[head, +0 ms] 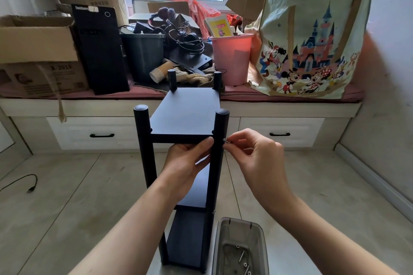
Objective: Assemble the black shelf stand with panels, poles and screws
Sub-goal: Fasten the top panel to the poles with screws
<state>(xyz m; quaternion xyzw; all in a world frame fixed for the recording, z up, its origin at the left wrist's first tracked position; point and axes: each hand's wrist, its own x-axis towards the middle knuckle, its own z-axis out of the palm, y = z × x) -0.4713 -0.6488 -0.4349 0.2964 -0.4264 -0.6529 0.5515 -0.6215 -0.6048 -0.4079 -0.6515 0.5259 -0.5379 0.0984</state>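
I'm looking down at the shelf stand (pixel 187 163), which stands upright on the tiled floor (pixel 67 196) in front of a window bench crowded with boxes. My left hand (pixel 185 163) wraps around the near right pole (pixel 220 140) just under the top panel (pixel 185 114), thumb pressed on the pole's front, steadying it. My right hand (pixel 252 152) pinches a small screw (pixel 225 140) between thumb and forefinger, its tip right at the outer side of that same pole, level with the panel's edge; I can't tell whether it has entered a hole yet. By my reading the build is well along: four poles are up, the near left pole (pixel 144 152) and the two at the back rising above the top panel, and I can see two more panels lower down, a middle panel (pixel 196 194) and a bottom panel (pixel 185 239). A glint on the right pole at the middle level suggests a screw already sits there. The job in hand looks like fixing the top panel at this corner. The clear container (pixel 240 250) by the stand's foot has a few screws lying in it, so I judge some fastening is left to do.
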